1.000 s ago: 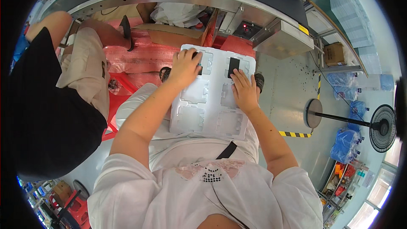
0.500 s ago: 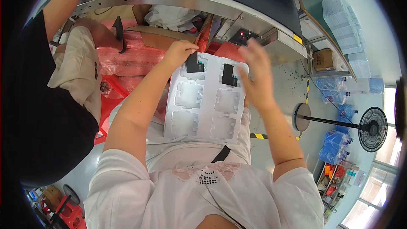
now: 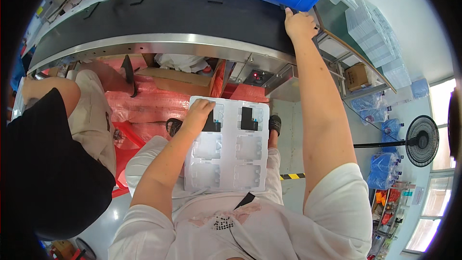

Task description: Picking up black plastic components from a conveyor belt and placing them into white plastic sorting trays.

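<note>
1. I see blk surface (image 3: pixel 159 19) up top.
2. White tray (image 3: pixel 229 156) on lap (image 3: pixel 148 156).
3. R hand (image 3: pixel 301 26): at surface's R end, part-curled; can't tell if gripping.
4. L hand (image 3: pixel 198 115): fingers bent, tray's top L; hold unclear.
5. 2 blk pcs (image 3: pixel 249 119): tray's top row, L one part-hidden.

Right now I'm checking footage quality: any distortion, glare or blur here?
Head view, top: the steel rail bows; head view, far right: the window glares white; head view, middle: the tray looks fairly sharp; head view, corners: black.
</note>
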